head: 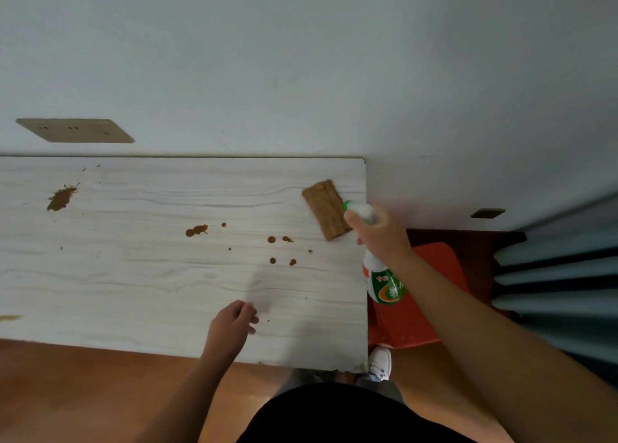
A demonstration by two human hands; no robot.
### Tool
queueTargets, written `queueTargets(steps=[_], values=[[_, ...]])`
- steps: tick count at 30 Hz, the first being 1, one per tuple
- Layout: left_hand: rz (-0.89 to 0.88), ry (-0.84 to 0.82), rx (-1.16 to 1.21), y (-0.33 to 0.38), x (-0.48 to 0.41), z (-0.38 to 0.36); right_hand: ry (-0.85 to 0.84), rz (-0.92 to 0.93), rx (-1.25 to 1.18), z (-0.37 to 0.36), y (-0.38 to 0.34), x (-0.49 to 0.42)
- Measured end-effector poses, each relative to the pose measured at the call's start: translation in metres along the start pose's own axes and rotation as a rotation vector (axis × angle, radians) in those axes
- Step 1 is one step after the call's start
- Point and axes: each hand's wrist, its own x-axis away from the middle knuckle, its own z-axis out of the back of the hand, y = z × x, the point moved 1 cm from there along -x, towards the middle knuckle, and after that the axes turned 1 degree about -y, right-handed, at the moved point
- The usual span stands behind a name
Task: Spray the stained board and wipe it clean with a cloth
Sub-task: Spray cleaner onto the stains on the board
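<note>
Hands: right (379,233) grips spray bottle (384,280) — left (234,322) hovers over board (150,275).

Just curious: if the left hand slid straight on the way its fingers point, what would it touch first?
Probably the small brown spots on the board. The left hand points up and right; the cloth lies farther along. Its height above the board is unclear.

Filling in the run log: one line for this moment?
right hand: holds spray bottle | left hand: empty | cloth: on board | stains: unwiped
</note>
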Motion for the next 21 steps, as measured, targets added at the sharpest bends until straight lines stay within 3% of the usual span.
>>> queueTargets(steps=[10, 21], values=[[0.010, 0.011, 0.056, -0.003, 0.011, -0.014, 0.085, 0.097, 0.201, 0.002, -0.012, -0.019], [0.055, 0.023, 0.067, -0.027, 0.004, 0.003, 0.054, 0.130, 0.157, -0.010, -0.019, -0.023]])
